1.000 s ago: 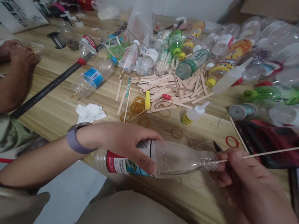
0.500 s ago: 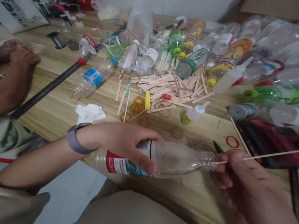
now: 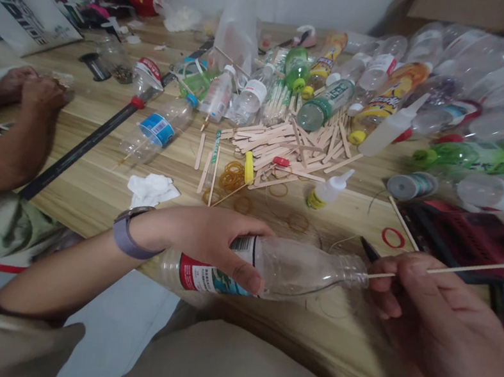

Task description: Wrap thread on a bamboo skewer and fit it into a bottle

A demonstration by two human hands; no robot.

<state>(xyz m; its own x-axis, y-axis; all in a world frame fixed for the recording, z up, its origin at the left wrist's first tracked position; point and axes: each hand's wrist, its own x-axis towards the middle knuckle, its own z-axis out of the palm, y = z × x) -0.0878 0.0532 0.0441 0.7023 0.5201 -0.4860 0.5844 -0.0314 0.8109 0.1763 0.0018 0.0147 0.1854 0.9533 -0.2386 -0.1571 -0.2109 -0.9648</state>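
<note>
A clear plastic bottle [image 3: 301, 268] with a red and blue label lies on its side at the table's near edge, its uncapped mouth to the right. My left hand [image 3: 217, 247] is wrapped over its labelled middle, thumb in front. Just right of the mouth, my right hand [image 3: 425, 310] pinches a thin wooden skewer [image 3: 492, 266]. One end of the skewer reaches the bottle's neck; the other runs off past the right edge of view. A dark pointed tip [image 3: 368, 249] shows behind my right fingers; what it belongs to is hidden.
Wooden craft sticks [image 3: 284, 142] are heaped mid-table near rubber bands [image 3: 232, 177] and a small glue bottle [image 3: 328, 191]. Many plastic bottles [image 3: 390, 96] crowd the back right. A black bar [image 3: 88, 147] lies on the left, beside another person's hands [image 3: 44, 93].
My right hand has shifted slightly right, away from the bottle mouth, and more of the skewer shows between mouth and fingers. My left hand and the bottle stay put.
</note>
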